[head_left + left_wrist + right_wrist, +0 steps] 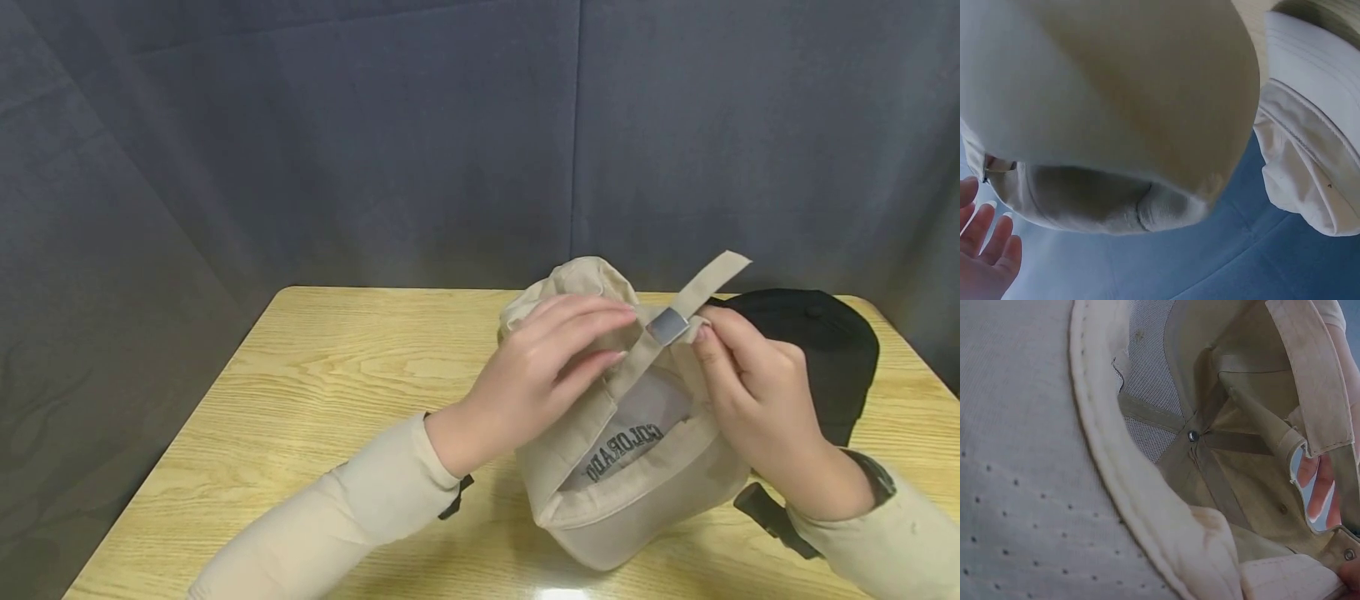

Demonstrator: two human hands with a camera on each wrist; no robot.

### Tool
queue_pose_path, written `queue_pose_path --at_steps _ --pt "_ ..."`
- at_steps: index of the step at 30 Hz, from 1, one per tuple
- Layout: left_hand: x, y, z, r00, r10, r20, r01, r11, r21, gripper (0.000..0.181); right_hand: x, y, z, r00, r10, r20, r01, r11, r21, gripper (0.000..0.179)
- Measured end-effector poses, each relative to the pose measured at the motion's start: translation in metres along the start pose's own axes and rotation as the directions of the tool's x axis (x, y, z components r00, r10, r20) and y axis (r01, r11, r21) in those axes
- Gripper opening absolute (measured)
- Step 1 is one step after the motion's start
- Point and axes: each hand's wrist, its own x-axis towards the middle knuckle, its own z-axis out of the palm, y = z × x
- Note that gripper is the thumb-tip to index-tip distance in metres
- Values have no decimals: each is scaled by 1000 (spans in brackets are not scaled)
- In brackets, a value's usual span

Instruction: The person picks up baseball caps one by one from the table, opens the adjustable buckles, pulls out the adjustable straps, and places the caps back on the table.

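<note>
My right hand (765, 392) pinches the back edge of a beige baseball cap (667, 492) beside the metal buckle (667, 326) of its strap. The cap is tilted with its inside facing me, and mirrored dark lettering (626, 450) shows in it. A loose strap end (716, 279) sticks up past the buckle. My left hand (532, 375) is at the other side of the strap, its fingers extended and slightly spread; whether they touch it I cannot tell. In the left wrist view the left fingers (991, 250) hold nothing. The right wrist view shows the cap's inside seams (1235, 440).
Another beige cap (585, 275) lies crumpled behind the held one, its brim visible in the left wrist view. A black cap (825, 342) is on the wooden table (360, 358) at the right, partly behind my right hand. A dark curtain (420, 150) hangs beyond the table.
</note>
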Motion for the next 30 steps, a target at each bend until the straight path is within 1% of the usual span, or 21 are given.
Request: queue_pose_path --at_steps 5,10,14,17,20,26,30 --pt "3 -2 -1 1000 -12 18 12 1000 2 30 0 -1 0 1000 -1 12 1 1000 14 22" --pt "7 -1 -1 999 2 50 -4 1000 31 31 0 -1 2 1000 -15 20 14 1000 23 28" --pt "10 -1 -1 998 23 66 -29 995 94 31 -1 -1 3 1000 -21 20 20 999 34 32" --pt "13 -1 -2 996 54 72 -65 985 157 30 0 -1 4 999 -27 19 26 999 37 36" --pt "15 -2 -2 993 82 88 -98 975 198 28 0 -2 4 999 -41 22 40 999 36 38" --pt "19 -1 -2 986 76 148 -105 974 200 24 -1 -3 5 998 -52 25 52 998 19 40" --pt "21 0 -1 985 69 161 -102 972 212 22 -3 -4 7 998 -60 20 59 998 23 43"
